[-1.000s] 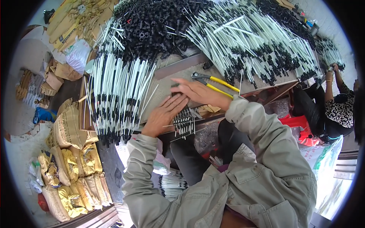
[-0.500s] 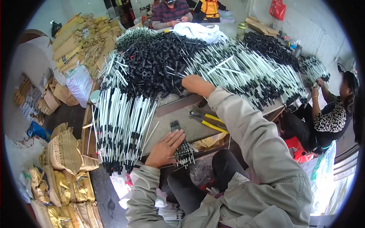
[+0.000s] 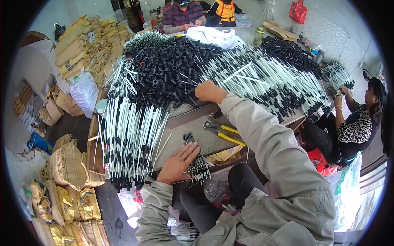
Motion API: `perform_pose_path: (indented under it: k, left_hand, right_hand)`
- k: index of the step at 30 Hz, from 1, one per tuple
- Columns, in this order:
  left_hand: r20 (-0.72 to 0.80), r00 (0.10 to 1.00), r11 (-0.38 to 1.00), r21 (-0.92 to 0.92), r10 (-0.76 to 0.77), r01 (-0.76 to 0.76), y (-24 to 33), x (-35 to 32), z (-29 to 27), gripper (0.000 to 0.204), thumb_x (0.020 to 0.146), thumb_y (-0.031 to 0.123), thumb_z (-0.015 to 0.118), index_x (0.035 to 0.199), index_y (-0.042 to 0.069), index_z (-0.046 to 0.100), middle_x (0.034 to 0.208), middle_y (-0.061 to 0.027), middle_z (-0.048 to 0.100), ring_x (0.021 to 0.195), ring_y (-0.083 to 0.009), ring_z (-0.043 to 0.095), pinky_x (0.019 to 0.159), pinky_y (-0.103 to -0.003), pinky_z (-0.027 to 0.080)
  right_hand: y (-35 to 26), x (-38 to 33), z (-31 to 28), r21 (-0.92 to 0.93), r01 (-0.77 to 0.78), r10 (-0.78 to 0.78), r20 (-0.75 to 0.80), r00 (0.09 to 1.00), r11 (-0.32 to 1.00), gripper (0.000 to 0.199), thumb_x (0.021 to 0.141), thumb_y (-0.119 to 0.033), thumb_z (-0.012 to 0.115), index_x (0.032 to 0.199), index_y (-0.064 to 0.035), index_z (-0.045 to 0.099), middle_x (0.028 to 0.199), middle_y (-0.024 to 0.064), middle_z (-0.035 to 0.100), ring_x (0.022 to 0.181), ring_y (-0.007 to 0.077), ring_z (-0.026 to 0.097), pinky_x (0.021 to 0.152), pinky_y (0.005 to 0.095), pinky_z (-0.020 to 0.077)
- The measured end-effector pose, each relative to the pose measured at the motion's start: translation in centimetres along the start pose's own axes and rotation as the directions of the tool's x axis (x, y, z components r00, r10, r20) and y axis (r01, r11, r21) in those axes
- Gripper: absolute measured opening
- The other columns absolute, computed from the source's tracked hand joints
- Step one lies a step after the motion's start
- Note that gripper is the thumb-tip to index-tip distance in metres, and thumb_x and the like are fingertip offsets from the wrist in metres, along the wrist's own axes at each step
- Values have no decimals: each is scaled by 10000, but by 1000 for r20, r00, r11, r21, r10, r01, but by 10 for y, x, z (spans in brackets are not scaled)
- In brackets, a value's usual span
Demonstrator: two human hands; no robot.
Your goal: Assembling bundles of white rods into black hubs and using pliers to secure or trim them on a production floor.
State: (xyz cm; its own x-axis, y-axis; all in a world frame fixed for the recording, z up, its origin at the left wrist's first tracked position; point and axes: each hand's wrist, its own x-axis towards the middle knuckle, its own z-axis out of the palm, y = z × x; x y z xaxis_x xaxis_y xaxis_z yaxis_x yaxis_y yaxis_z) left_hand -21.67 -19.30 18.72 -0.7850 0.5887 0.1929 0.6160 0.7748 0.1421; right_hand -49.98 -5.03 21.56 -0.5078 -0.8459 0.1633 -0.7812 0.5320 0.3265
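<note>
My left hand (image 3: 177, 164) lies flat with its fingers stretched out over a row of thin dark rods with pale ends (image 3: 200, 167) at the table's near edge. My right hand (image 3: 209, 92) is closed at the near right side of a heap of small black plastic fittings (image 3: 164, 67). What its fingers hold, if anything, is hidden. Just below that hand lies a flat brownish metal bar (image 3: 191, 116). Pliers with yellow handles (image 3: 226, 133) rest on the board between my hands, to the right of the rods.
White strips with black fittings (image 3: 127, 141) are stacked at the left, and another pile (image 3: 254, 78) spreads to the right. A white cloth (image 3: 213, 36) lies behind the heap. One person (image 3: 355, 119) works at the right, others sit across the table. Sacks (image 3: 67, 164) stand at the left.
The whole view has shifted slightly. My right hand stays closed at the edge of the black heap, and my left hand remains flat on the rods.
</note>
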Motion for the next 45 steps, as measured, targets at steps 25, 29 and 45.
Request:
perform_pose_path:
  k: [25, 29, 45]
  left_hand:
    - [37, 999, 999, -22, -28, 29, -4, 2, 1, 1015, 463, 254, 770, 1337, 49, 296, 1385, -102, 313, 1279, -264, 301, 1064, -356, 260]
    - [30, 999, 998, -47, -32, 33, -2, -4, 3, 1021, 464, 268, 771, 1339, 50, 292, 1386, -102, 312, 1280, -263, 299, 1064, -354, 258]
    - [32, 999, 999, -33, -27, 28, -3, -1, 3, 896, 565, 276, 604, 1360, 45, 262, 1405, -108, 287, 1295, -267, 281, 1079, -354, 228]
  right_hand:
    - [-98, -101, -17, 797, 189, 31, -251, 967, 573, 133, 779, -121, 587, 879, -38, 615, 846, 128, 619, 774, 302, 587, 665, 350, 453]
    - [-103, -107, -41, 723, 80, 74, -178, 981, 686, 117, 755, -117, 598, 857, -64, 618, 805, 114, 594, 750, 329, 565, 647, 387, 446]
    - [-106, -99, -23, 535, -16, 99, -126, 987, 845, 69, 760, -167, 582, 790, -114, 614, 777, 112, 574, 688, 345, 585, 577, 424, 467]
